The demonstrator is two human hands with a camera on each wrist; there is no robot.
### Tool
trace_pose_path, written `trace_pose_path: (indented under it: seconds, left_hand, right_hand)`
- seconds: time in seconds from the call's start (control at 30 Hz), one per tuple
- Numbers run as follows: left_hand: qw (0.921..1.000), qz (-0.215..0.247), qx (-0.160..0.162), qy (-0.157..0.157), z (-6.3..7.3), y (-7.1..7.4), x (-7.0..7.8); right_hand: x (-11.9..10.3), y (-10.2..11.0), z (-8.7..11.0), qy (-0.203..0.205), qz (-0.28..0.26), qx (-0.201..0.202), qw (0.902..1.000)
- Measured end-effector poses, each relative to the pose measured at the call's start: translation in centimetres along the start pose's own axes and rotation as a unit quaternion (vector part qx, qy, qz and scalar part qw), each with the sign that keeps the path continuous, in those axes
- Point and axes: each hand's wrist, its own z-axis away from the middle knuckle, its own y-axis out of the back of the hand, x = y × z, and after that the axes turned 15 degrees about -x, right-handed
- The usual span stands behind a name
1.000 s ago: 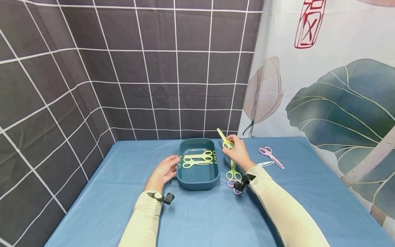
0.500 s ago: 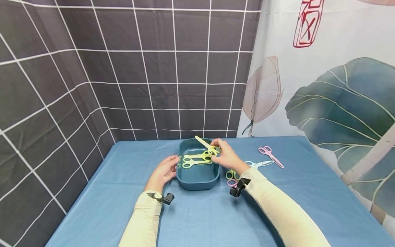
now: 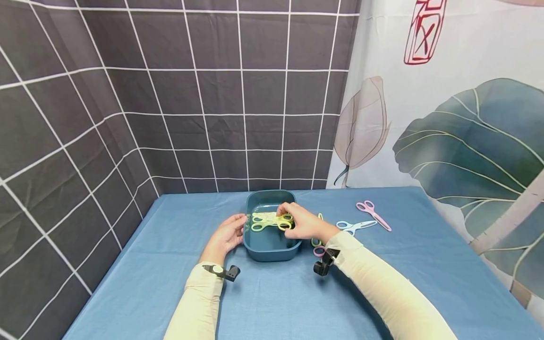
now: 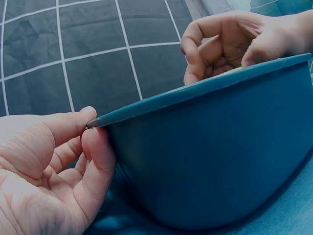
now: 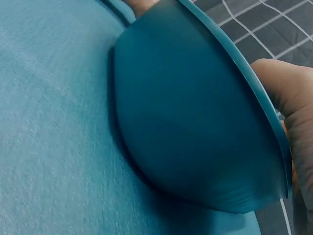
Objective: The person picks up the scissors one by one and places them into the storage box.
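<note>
By the right hand [image 3: 301, 223], the scissors [image 3: 278, 221] are being pinched at the handles within the bin [image 3: 272, 255], whose rim is being pinched by the left hand [image 3: 229, 233], so low, gentle release against the other pairs [image 3: 265, 223] beside this grip is seemingly being required.

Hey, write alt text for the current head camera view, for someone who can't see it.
A person's right hand reaches in among yellow-green scissors inside a teal bin, while the left hand holds the bin's left rim. Light blue scissors and pink scissors lie to the right on a blue cloth.
</note>
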Motion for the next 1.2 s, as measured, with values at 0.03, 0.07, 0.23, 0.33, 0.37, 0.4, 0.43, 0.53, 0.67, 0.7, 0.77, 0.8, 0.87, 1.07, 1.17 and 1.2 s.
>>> trace_pose_path:
  seconds: [0.03, 0.07, 0.23, 0.33, 0.37, 0.4, 0.43, 0.53, 0.67, 0.7, 0.77, 0.8, 0.87, 1.07, 1.17, 1.2]
  left_hand:
    - [1.0000, 0.000, -0.001, -0.001, 0.0, 0.0, 0.0]
    - [1.0000, 0.003, 0.001, 0.000, 0.0, -0.1, 0.0]
    - [1.0000, 0.008, 0.000, -0.002, 0.1, -0.2, 0.1]
    - [1.0000, 0.009, 0.002, -0.004, 0.1, -0.2, 0.0]
    - [1.0000, 0.006, 0.002, -0.004, 0.1, -0.2, 0.0]
    - [1.0000, 0.006, 0.003, -0.004, 0.1, -0.2, 0.0]
    - [0.9999, 0.009, 0.006, -0.003, 0.0, -0.2, 0.0]
    - [1.0000, 0.002, 0.006, -0.001, 0.0, -0.2, 0.0]
    - [1.0000, 0.000, 0.003, 0.002, 0.0, -0.2, 0.1]
    - [1.0000, 0.001, 0.002, 0.001, 0.0, -0.2, 0.0]
    - [1.0000, 0.004, 0.001, 0.000, 0.0, -0.2, 0.0]
    - [1.0000, 0.006, 0.002, 0.000, 0.0, -0.2, 0.0]
    - [1.0000, 0.010, 0.002, -0.001, 0.0, -0.2, 0.0]
    - [0.9999, 0.013, 0.006, -0.003, 0.1, -0.2, 0.1]
    - [0.9999, 0.015, 0.006, -0.002, 0.2, -0.3, 0.1]
    - [0.9999, 0.014, 0.005, -0.001, 0.2, -0.3, 0.2]
  right_hand:
    - [-0.2, 0.0, 0.0, 0.005, 0.005, -0.011, 0.9999]
    - [-0.3, 0.0, 0.0, 0.010, 0.008, -0.019, 0.9997]
    - [-0.4, 0.1, -0.1, 0.031, 0.039, -0.041, 0.9979]
    - [-0.1, 0.1, -0.1, 0.044, 0.056, -0.054, 0.9960]
    - [-0.1, 0.2, -0.2, 0.046, 0.059, -0.059, 0.9954]
    - [0.0, 0.2, -0.2, 0.049, 0.064, -0.063, 0.9947]
    - [0.0, 0.2, -0.3, 0.051, 0.068, -0.068, 0.9940]
    - [-0.1, 0.3, -0.4, 0.059, 0.084, -0.081, 0.9914]
    - [-0.4, 0.4, -0.6, 0.056, 0.116, -0.104, 0.9861]
    - [-0.4, 0.4, -0.6, 0.051, 0.124, -0.111, 0.9847]
    - [-0.5, 0.4, -0.7, 0.042, 0.136, -0.124, 0.9821]
    - [-0.6, 0.4, -0.8, 0.037, 0.139, -0.129, 0.9811]
    - [-0.7, 0.5, -0.9, 0.030, 0.146, -0.138, 0.9792]
    - [-1.0, 0.6, -1.0, 0.007, 0.151, -0.163, 0.9750]
    - [-1.3, 0.6, -1.1, -0.004, 0.166, -0.173, 0.9710]
    - [-1.4, 0.5, -1.2, -0.008, 0.172, -0.177, 0.9690]
